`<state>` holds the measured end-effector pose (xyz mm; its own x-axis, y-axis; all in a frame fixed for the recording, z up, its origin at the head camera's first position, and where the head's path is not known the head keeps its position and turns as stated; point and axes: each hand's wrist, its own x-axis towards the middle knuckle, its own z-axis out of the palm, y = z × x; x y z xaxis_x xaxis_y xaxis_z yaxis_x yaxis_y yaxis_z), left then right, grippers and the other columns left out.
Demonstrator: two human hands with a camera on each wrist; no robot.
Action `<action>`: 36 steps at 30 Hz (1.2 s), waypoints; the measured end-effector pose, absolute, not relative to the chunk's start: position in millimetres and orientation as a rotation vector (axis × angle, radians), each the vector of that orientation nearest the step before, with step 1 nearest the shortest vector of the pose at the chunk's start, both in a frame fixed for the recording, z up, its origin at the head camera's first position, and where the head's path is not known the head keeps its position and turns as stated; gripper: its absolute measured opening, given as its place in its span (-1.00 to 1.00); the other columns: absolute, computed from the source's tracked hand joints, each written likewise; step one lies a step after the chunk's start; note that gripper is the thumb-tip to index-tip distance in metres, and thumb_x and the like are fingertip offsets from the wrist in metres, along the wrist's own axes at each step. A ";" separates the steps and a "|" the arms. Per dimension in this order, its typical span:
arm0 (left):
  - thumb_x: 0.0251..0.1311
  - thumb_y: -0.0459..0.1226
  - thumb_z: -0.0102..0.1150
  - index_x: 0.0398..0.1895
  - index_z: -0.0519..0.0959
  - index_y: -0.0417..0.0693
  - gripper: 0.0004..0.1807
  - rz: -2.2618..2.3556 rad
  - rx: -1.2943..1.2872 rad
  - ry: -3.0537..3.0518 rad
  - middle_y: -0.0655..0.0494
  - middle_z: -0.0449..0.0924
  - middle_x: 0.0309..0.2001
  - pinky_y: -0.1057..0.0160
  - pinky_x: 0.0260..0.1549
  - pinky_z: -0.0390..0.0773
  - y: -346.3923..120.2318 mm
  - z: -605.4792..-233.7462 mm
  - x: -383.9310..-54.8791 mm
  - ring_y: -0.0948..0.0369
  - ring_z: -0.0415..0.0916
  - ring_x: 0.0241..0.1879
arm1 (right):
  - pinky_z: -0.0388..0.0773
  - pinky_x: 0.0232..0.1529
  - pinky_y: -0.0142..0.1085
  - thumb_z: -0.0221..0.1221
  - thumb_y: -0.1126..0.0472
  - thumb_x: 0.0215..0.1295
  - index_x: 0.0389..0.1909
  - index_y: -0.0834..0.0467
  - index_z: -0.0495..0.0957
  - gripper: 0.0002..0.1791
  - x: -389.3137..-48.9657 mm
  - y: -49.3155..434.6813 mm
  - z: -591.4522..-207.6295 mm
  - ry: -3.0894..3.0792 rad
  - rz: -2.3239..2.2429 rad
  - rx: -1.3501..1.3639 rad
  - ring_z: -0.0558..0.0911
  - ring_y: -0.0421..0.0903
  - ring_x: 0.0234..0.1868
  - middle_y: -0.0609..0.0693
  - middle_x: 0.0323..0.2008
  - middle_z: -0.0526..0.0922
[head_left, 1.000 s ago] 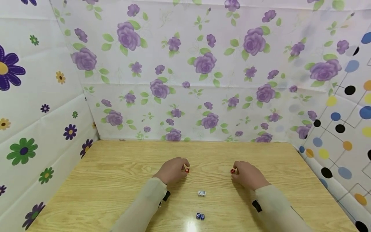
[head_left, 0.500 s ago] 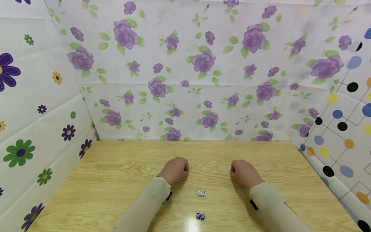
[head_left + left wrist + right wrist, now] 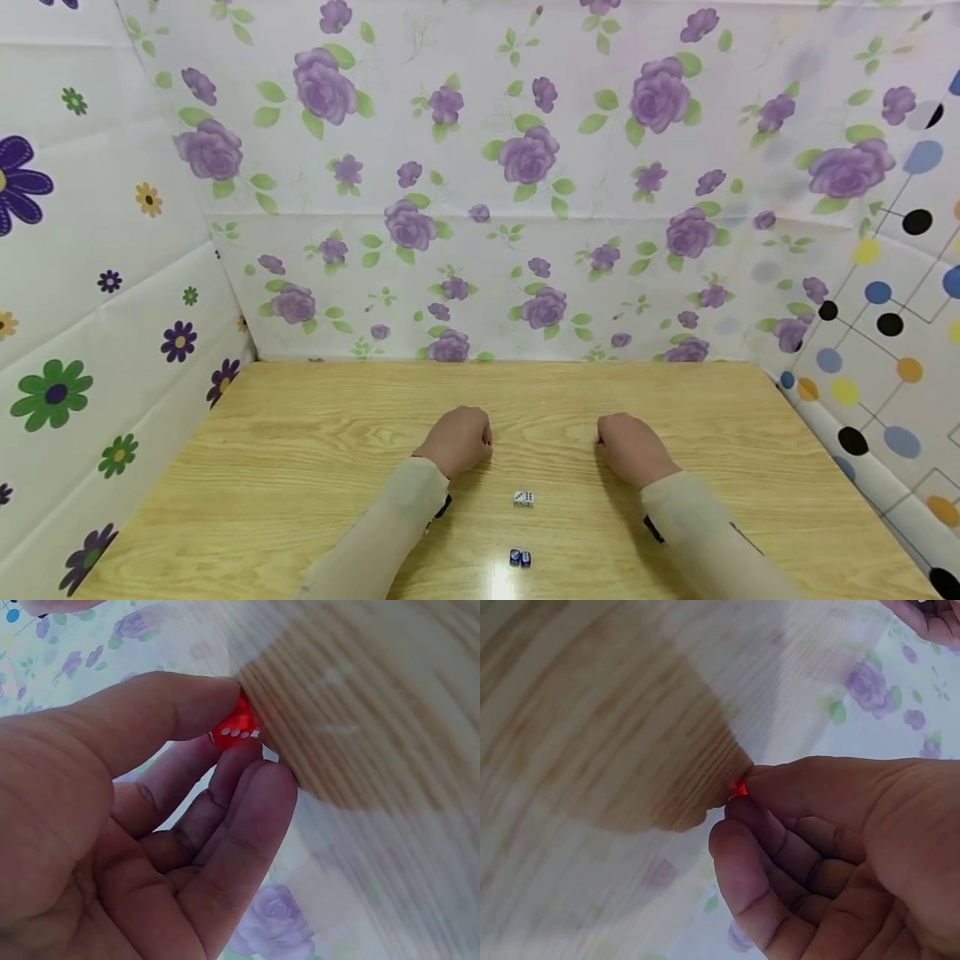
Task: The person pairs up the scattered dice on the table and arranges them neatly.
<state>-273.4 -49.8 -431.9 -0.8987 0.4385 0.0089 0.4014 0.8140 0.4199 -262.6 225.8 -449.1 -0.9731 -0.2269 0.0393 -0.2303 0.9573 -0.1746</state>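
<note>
My left hand (image 3: 457, 442) is low over the wooden table, left of the middle. In the left wrist view its thumb and fingers pinch a translucent red die (image 3: 235, 727) with white pips. Across from it, my right hand (image 3: 634, 448) pinches a second red die (image 3: 739, 786), mostly covered by the thumb and fingertips in the right wrist view. Between the forearms lie two white dice (image 3: 523, 498) side by side. Closer to me, two dark blue dice (image 3: 520, 557) sit together.
The wooden table (image 3: 315, 433) ends at a back wall draped in purple-rose cloth (image 3: 528, 158). A daisy-print cloth (image 3: 97, 333) stands along the left side and a dotted cloth (image 3: 885, 392) along the right. Light glares off the front of the table.
Both hands have closed their fingers over the red dice, which showed plainly at the fingertips a second ago. The left hand has shifted slightly right. The white and blue dice stay put.
</note>
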 end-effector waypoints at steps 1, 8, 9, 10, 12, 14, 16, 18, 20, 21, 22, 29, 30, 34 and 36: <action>0.07 -0.40 0.25 -0.65 0.55 -0.02 -0.80 0.647 0.672 2.908 0.24 0.44 -0.66 0.29 -0.57 0.32 -49.4 -432.0 -273.0 0.28 0.23 -0.66 | 0.48 -0.46 -0.24 0.23 0.30 0.20 -0.50 0.16 0.56 -0.89 -262.6 225.7 -449.0 -3.092 0.269 0.362 0.52 -0.16 -0.54 -0.04 -0.55 0.58; 0.05 -0.35 0.31 -0.61 0.59 0.00 -0.84 0.647 0.682 2.918 0.30 0.47 -0.59 0.31 -0.50 0.41 -46.1 -432.8 -271.0 0.32 0.36 -0.60 | 0.49 -0.47 -0.22 0.25 0.30 0.19 -0.53 0.17 0.54 -0.86 -261.0 225.9 -447.1 -3.092 0.216 0.384 0.53 -0.13 -0.54 -0.02 -0.56 0.58; 0.05 -0.35 0.32 -0.61 0.59 0.00 -0.84 0.644 0.686 2.924 0.29 0.48 -0.59 0.31 -0.50 0.42 -46.0 -433.0 -270.9 0.32 0.36 -0.60 | 0.48 -0.47 -0.22 0.25 0.29 0.19 -0.54 0.17 0.53 -0.85 -260.6 225.6 -446.5 -3.093 0.216 0.389 0.52 -0.14 -0.55 -0.02 -0.57 0.57; 0.05 -0.34 0.32 -0.61 0.59 0.00 -0.84 0.636 0.683 2.929 0.30 0.48 -0.59 0.31 -0.50 0.42 -45.8 -433.5 -271.0 0.32 0.37 -0.60 | 0.47 -0.48 -0.23 0.25 0.29 0.19 -0.54 0.17 0.53 -0.85 -260.3 225.4 -446.0 -3.093 0.217 0.392 0.51 -0.15 -0.55 -0.02 -0.57 0.57; 0.05 -0.34 0.32 -0.61 0.58 0.01 -0.84 0.629 0.688 2.941 0.29 0.49 -0.58 0.32 -0.50 0.42 -46.0 -434.3 -271.1 0.32 0.37 -0.60 | 0.45 -0.49 -0.24 0.25 0.30 0.19 -0.54 0.17 0.54 -0.86 -259.7 224.7 -445.3 -3.097 0.221 0.398 0.50 -0.17 -0.57 -0.02 -0.57 0.58; 0.05 -0.35 0.31 -0.62 0.57 0.03 -0.83 0.626 0.694 2.948 0.29 0.49 -0.57 0.32 -0.51 0.42 -46.6 -435.4 -271.2 0.32 0.36 -0.60 | 0.42 -0.50 -0.25 0.24 0.30 0.20 -0.53 0.17 0.54 -0.86 -259.1 224.0 -444.3 -3.106 0.230 0.397 0.47 -0.18 -0.58 -0.03 -0.57 0.57; 0.04 -0.36 0.29 -0.62 0.56 0.04 -0.83 0.631 0.696 2.953 0.30 0.48 -0.58 0.32 -0.52 0.41 -47.4 -436.9 -271.2 0.32 0.35 -0.60 | 0.41 -0.50 -0.26 0.23 0.30 0.20 -0.52 0.18 0.55 -0.87 -258.5 223.6 -443.6 -3.111 0.249 0.399 0.46 -0.19 -0.59 -0.02 -0.57 0.58; 0.04 -0.36 0.29 -0.61 0.54 0.04 -0.82 0.642 0.703 2.950 0.30 0.46 -0.58 0.32 -0.52 0.41 -48.5 -437.8 -271.2 0.32 0.35 -0.60 | 0.41 -0.49 -0.26 0.23 0.31 0.21 -0.51 0.18 0.56 -0.88 -257.8 223.5 -442.7 -3.114 0.277 0.403 0.46 -0.18 -0.58 -0.02 -0.56 0.58; 0.05 -0.34 0.30 -0.59 0.52 0.04 -0.83 0.660 0.716 2.938 0.30 0.45 -0.58 0.32 -0.51 0.40 -50.0 -438.9 -271.3 0.31 0.35 -0.60 | 0.43 -0.47 -0.26 0.23 0.31 0.21 -0.49 0.18 0.57 -0.89 -257.1 223.9 -442.4 -3.117 0.303 0.405 0.47 -0.18 -0.56 -0.02 -0.54 0.59; 0.06 -0.32 0.31 -0.58 0.52 0.04 -0.83 0.670 0.725 2.929 0.30 0.45 -0.58 0.32 -0.51 0.40 -51.1 -439.1 -271.2 0.32 0.35 -0.59 | 0.44 -0.46 -0.26 0.23 0.31 0.21 -0.49 0.18 0.58 -0.90 -256.9 224.2 -442.4 -3.119 0.311 0.409 0.48 -0.18 -0.55 -0.03 -0.53 0.59; 0.06 -0.31 0.31 -0.57 0.53 0.04 -0.84 0.685 0.733 2.915 0.30 0.45 -0.57 0.32 -0.50 0.41 -52.4 -439.1 -271.0 0.31 0.35 -0.58 | 0.45 -0.45 -0.26 0.22 0.31 0.21 -0.48 0.17 0.58 -0.91 -256.8 224.5 -442.7 -3.121 0.324 0.408 0.49 -0.19 -0.54 -0.04 -0.53 0.59; 0.05 -0.30 0.31 -0.52 0.56 0.02 -0.89 0.750 0.773 2.810 0.29 0.46 -0.52 0.30 -0.48 0.41 -62.2 -435.4 -269.9 0.30 0.37 -0.55 | 0.48 -0.37 -0.25 0.22 0.32 0.22 -0.44 0.09 0.58 -0.91 -255.6 226.5 -446.5 -3.123 0.441 0.420 0.50 -0.21 -0.46 -0.12 -0.49 0.55; 0.05 -0.31 0.31 -0.51 0.56 0.02 -0.89 0.756 0.779 2.801 0.28 0.47 -0.52 0.30 -0.47 0.42 -63.1 -435.6 -270.2 0.30 0.37 -0.54 | 0.49 -0.36 -0.25 0.22 0.32 0.21 -0.43 0.09 0.59 -0.92 -255.2 226.8 -446.9 -3.123 0.453 0.425 0.51 -0.21 -0.44 -0.13 -0.48 0.55; 0.02 -0.33 0.32 -0.45 0.56 0.00 -0.90 0.802 0.772 2.782 0.28 0.49 -0.50 0.30 -0.46 0.43 -66.0 -439.1 -272.1 0.30 0.39 -0.52 | 0.49 -0.36 -0.26 0.18 0.34 0.23 -0.43 0.09 0.59 -0.89 -255.1 227.8 -447.9 -3.118 0.513 0.431 0.51 -0.22 -0.44 -0.13 -0.48 0.56; 0.01 -0.33 0.33 -0.42 0.56 -0.02 -0.89 0.825 0.756 2.777 0.27 0.50 -0.49 0.30 -0.45 0.44 -66.5 -440.1 -272.9 0.29 0.40 -0.51 | 0.48 -0.37 -0.27 0.18 0.33 0.23 -0.43 0.07 0.59 -0.89 -256.0 228.9 -448.5 -3.112 0.531 0.427 0.50 -0.23 -0.46 -0.15 -0.48 0.56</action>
<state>-272.9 -66.5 -440.1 -0.8622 0.5066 0.0019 0.4255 0.7220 0.5456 -256.0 228.9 -448.5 -0.9632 -0.2689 0.0013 -0.2541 0.9085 -0.3317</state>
